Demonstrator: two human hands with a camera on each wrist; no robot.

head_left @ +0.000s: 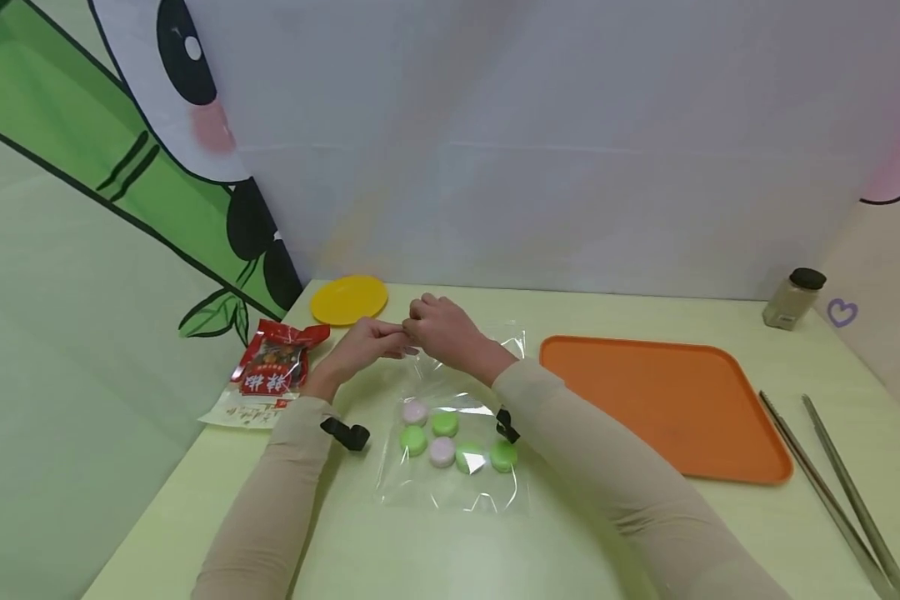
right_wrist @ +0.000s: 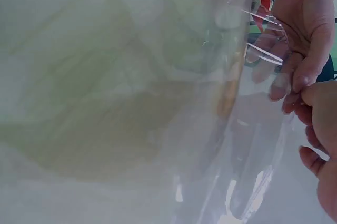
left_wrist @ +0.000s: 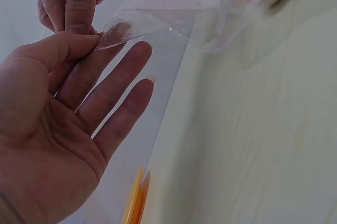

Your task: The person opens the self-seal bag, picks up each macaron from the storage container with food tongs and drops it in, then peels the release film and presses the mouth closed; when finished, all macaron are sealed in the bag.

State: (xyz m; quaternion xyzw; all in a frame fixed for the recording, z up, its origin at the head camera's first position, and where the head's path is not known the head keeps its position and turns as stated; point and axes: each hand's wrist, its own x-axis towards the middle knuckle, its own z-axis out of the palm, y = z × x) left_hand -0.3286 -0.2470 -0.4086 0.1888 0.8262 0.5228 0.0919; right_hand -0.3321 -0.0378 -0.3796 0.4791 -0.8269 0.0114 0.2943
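A clear plastic bag (head_left: 450, 492) lies on the table with several green and pale purple round pieces inside, among them a green one (head_left: 445, 423) and a purple one (head_left: 442, 452). At the bag's far left corner my left hand (head_left: 363, 346) pinches the edge between thumb and forefinger. In the left wrist view the other fingers of the left hand (left_wrist: 58, 103) spread away from the film. My right hand (head_left: 450, 333) pinches the same edge right beside it, fingertips meeting, as the right wrist view shows with the right hand (right_wrist: 321, 124).
Left of the bag lie a red food packet (head_left: 277, 358) and a yellow plate (head_left: 349, 300). An orange tray (head_left: 645, 400) sits to the right, with metal tongs (head_left: 840, 492) beyond it. A black-lidded jar (head_left: 793, 298) stands at the far right corner.
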